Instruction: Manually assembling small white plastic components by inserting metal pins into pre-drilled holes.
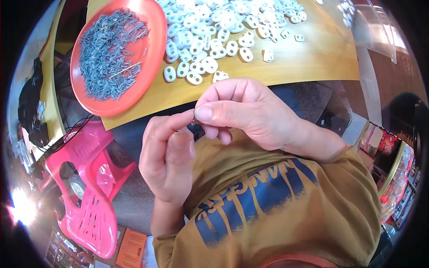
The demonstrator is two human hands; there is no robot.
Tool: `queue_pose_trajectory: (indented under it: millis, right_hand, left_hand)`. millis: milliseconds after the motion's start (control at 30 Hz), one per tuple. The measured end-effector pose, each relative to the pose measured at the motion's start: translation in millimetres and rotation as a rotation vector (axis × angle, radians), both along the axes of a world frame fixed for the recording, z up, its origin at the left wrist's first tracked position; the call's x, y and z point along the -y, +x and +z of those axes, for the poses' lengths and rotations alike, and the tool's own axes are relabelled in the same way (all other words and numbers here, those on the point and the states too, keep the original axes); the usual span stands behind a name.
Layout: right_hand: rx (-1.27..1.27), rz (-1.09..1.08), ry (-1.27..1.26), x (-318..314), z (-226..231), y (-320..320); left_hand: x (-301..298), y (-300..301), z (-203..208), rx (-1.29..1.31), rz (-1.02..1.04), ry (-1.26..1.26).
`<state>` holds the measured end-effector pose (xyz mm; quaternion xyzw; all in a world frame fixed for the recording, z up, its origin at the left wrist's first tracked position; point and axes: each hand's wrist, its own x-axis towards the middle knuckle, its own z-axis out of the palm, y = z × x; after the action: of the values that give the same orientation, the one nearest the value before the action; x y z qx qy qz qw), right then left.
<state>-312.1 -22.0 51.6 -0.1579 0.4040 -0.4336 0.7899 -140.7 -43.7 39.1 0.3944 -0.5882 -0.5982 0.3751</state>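
Note:
My right hand (250,109) is closed in a pinch, its thumb lying along the bent fingers. My left hand (167,154) meets it at the fingertips, thumb and forefinger bent. Something tiny and dark shows between the fingertips, too small and covered to name. Both hands are held in front of my body, just off the near table edge. Beyond them lies a heap of white oval plastic pieces with two holes (209,64). To the left, a red plate (154,58) carries a pile of small metal springs (105,62) and thin brass-coloured sticks.
The yellow wooden table (308,64) ends just past my hands, and the plate overhangs its left edge. A pink plastic chair (91,214) stands at the left, with black cables (73,134) above it. At the lower left is an orange box (132,248). Cartons (370,136) stand at the right.

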Motion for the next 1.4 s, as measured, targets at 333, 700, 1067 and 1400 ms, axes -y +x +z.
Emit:
queue_pose_trajectory:
  millis: [333,700,1067,1400]
  right_hand:
    - [0.055,-0.163,-0.211,-9.4,12.7,-15.7]
    - [0.008,-0.231,-0.364,-16.6,8.2,-19.6]
    - [-0.069,-0.177,-0.376,-14.4,4.4,-16.8]
    - [-0.119,-0.193,-0.448,-11.3,2.2,-14.2]
  left_hand:
    - [2.8,-26.5,21.0,-0.608,-0.106,0.539]
    - [0.1,-37.8,26.1,-0.434,0.021,0.389]
    - [2.2,-36.6,21.5,-0.421,0.081,0.355]
    - [2.8,-35.3,18.4,-0.428,0.106,0.303]
